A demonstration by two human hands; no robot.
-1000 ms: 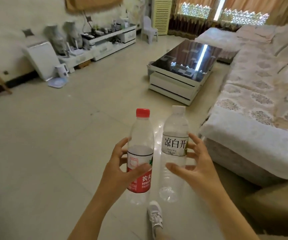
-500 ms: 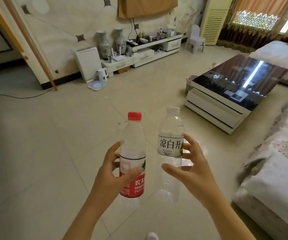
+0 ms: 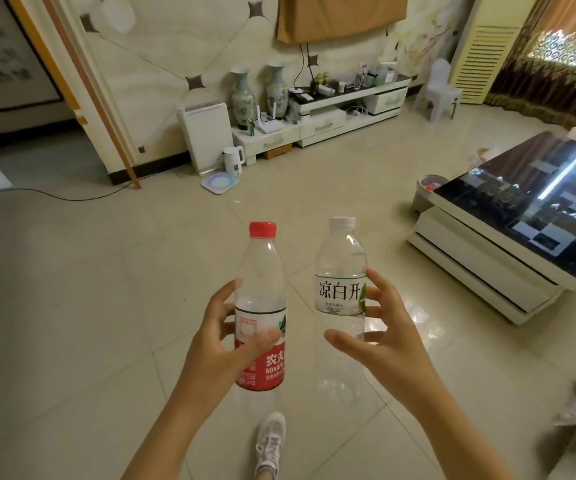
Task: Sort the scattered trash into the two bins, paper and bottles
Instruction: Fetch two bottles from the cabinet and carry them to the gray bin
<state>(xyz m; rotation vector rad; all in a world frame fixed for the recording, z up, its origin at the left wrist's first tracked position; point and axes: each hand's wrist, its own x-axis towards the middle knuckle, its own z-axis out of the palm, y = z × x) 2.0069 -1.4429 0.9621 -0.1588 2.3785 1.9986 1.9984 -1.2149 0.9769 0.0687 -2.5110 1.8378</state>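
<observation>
Two bottles [image 3: 260,306] [image 3: 341,271], two hands [image 3: 217,344] [image 3: 383,337], two vases [image 3: 241,95] [image 3: 277,90], one shoe [image 3: 271,439]

We see a shiny tile floor [image 3: 89,306] | on it: our white shoe [image 3: 272,441], a kettle [image 3: 232,161], a low table [image 3: 508,230], a black cord [image 3: 68,195]

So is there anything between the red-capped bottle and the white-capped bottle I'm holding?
No. In the head view, the red-capped bottle and the white-capped bottle stand apart, with only bare tiled floor showing through the gap.
</observation>
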